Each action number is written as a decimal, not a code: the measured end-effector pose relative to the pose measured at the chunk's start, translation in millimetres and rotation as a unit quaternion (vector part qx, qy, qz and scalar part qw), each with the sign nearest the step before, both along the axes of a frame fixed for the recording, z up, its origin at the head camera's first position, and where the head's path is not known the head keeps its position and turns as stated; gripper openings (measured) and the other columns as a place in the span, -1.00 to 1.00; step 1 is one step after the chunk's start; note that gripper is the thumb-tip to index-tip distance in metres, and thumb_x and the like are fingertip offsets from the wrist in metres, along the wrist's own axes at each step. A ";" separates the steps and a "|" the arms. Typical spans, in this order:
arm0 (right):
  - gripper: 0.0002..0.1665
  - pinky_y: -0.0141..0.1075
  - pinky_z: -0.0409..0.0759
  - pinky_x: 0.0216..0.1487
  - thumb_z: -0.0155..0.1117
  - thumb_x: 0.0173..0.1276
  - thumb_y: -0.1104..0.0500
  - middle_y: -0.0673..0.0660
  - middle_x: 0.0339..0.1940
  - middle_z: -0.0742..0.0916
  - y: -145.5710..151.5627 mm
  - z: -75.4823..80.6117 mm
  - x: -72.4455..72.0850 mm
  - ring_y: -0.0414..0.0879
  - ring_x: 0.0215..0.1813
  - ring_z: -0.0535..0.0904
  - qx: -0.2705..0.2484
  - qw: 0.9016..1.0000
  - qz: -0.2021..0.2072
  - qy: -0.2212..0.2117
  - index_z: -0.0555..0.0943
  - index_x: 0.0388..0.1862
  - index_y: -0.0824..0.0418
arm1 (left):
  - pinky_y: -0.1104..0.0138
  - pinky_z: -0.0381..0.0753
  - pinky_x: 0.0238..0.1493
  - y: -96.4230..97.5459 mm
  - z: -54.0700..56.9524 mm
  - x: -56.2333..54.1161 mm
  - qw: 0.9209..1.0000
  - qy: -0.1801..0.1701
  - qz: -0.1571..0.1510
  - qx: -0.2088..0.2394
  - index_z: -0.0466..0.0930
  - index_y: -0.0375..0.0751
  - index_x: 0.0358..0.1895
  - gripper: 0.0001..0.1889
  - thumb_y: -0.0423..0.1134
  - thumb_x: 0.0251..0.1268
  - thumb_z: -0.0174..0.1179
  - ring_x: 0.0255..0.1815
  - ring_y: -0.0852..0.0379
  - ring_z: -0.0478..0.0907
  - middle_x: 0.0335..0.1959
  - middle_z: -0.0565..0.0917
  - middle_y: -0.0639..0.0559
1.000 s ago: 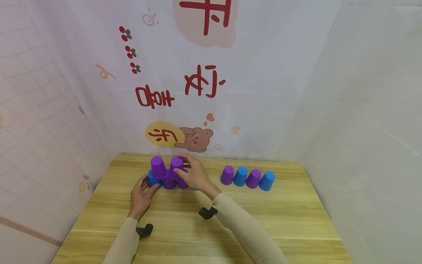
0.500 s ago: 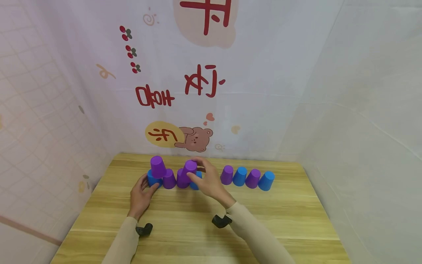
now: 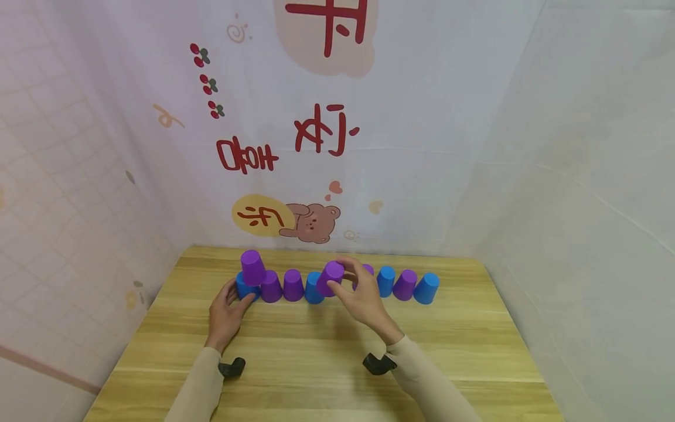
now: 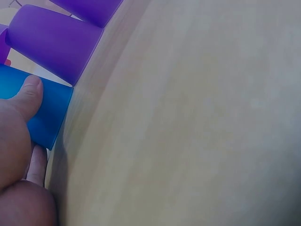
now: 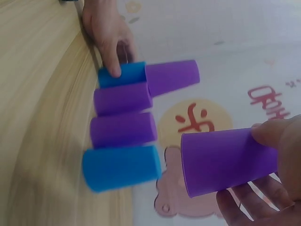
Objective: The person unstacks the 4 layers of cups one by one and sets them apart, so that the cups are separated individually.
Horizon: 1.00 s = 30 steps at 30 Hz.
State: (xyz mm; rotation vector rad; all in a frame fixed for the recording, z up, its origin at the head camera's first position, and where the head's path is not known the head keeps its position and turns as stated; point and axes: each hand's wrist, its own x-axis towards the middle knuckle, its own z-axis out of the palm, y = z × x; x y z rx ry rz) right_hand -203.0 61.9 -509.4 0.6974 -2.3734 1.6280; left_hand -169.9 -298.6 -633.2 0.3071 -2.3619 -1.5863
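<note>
The cups (image 3: 330, 279) look smooth plastic, the tabletop (image 3: 300, 363) wood-grained.

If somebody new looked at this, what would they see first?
Probably the purple cup that the right grip holds up in the air, above the wooden table. Next, another purple cup perched above the blue cup in the left grip, at the left end of the line of cups. Then maybe the red writing and the cartoon bear on the white cloth behind.

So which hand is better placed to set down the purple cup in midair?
Right, probably: the right hand holds that purple cup above the table. The left hand is gripping the leftmost blue cup.
</note>
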 end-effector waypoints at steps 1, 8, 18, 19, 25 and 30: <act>-0.38 0.06 0.89 0.40 0.61 0.52 0.22 0.21 0.35 0.81 4.9 -2.1 0.0 0.22 0.32 0.85 0.000 1.000 -0.006 -0.001 0.61 0.48 0.19 | -0.01 0.52 0.67 0.2 0.0 -0.4 1.000 0.001 0.000 0.000 0.31 -0.29 0.76 -0.20 -0.14 0.63 0.45 0.67 -0.40 0.52 0.68 0.49 -0.44; -0.37 0.08 0.91 0.32 0.64 0.47 0.29 0.27 0.32 0.81 37.4 -19.7 -1.7 0.26 0.27 0.85 -0.009 0.999 -0.040 0.001 0.62 0.45 0.24 | -0.02 0.51 0.66 0.5 0.7 -1.9 1.000 0.002 -0.002 -0.001 0.29 -0.31 0.76 -0.19 -0.15 0.64 0.45 0.67 -0.41 0.51 0.68 0.47 -0.45; -0.36 0.34 0.84 0.33 0.63 0.45 0.32 0.38 0.35 0.79 65.4 -39.0 -1.3 0.36 0.29 0.83 0.001 0.997 -0.076 -0.027 0.60 0.44 0.34 | -0.03 0.51 0.66 1.5 0.6 -0.1 1.000 0.003 -0.004 0.004 0.30 -0.31 0.76 -0.21 -0.15 0.65 0.44 0.67 -0.42 0.51 0.68 0.48 -0.46; -0.36 0.32 0.85 0.32 0.63 0.45 0.33 0.39 0.35 0.79 66.8 -41.0 -1.6 0.37 0.28 0.84 0.004 0.997 -0.078 -0.026 0.60 0.44 0.35 | -0.04 0.51 0.65 1.7 0.6 0.0 1.000 0.003 -0.004 0.003 0.30 -0.31 0.76 -0.21 -0.15 0.65 0.44 0.67 -0.42 0.51 0.67 0.48 -0.46; -0.36 0.16 0.90 0.32 0.65 0.40 0.37 0.41 0.32 0.79 71.2 -53.1 -2.4 0.40 0.25 0.85 0.006 0.995 -0.092 -0.037 0.61 0.40 0.38 | -0.05 0.51 0.66 2.0 0.0 0.2 1.000 0.003 -0.002 0.000 0.30 -0.30 0.76 -0.21 -0.14 0.65 0.44 0.67 -0.42 0.51 0.67 0.49 -0.45; -0.38 0.18 0.90 0.32 0.65 0.41 0.36 0.41 0.32 0.79 72.8 -61.0 -1.5 0.39 0.25 0.85 0.007 0.993 -0.104 -0.055 0.61 0.39 0.35 | -0.08 0.50 0.68 2.3 0.5 0.1 1.000 0.002 -0.003 0.001 0.29 -0.30 0.76 -0.20 -0.13 0.66 0.43 0.68 -0.43 0.50 0.68 0.47 -0.46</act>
